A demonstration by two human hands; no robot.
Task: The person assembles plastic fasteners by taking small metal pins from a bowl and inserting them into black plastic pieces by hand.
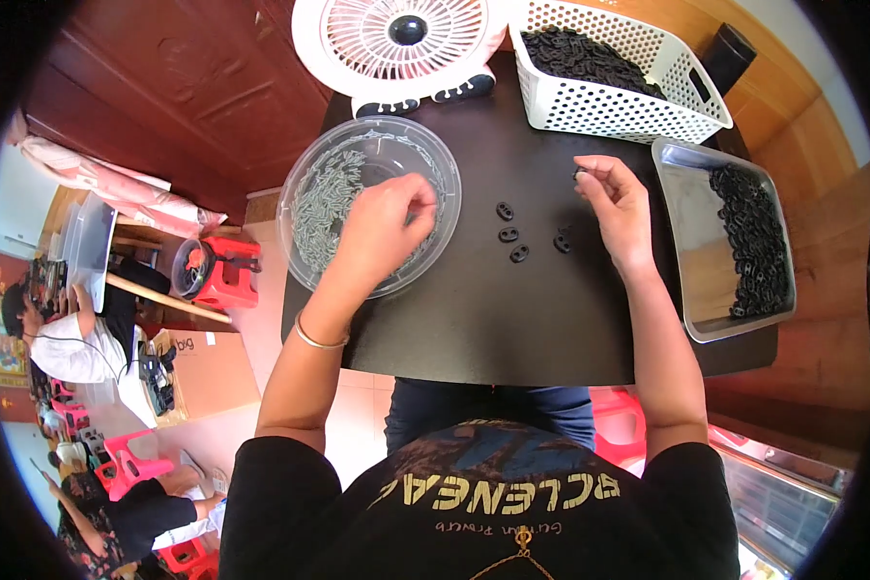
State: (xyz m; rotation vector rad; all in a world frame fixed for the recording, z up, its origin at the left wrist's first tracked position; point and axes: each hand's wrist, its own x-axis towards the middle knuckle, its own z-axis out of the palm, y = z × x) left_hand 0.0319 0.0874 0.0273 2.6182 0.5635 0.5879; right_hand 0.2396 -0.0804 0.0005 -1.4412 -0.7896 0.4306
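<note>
My left hand (385,224) is over a round see-through plastic tub (447,166), its fingers curled together. Whatever they may hold is hidden. Inside the tub lie a great many small grey-green pin-like pieces (321,208). My right hand (617,205) is above the right part of the dark table (435,338), pinching a small black piece (578,174) between thumb and fingertips. Several black oval pieces with two holes (508,234) lie scattered on the tabletop between my hands. One of them (562,242) rests closest to my right hand.
A white perforated basket (638,118) of black parts stands at the far right. Beside my right forearm is a metal tray (691,280) with rows of black pieces. A white fan (408,31) stands behind the tub. Other people sit at the left near red stools (230,275) and a cardboard box (213,372).
</note>
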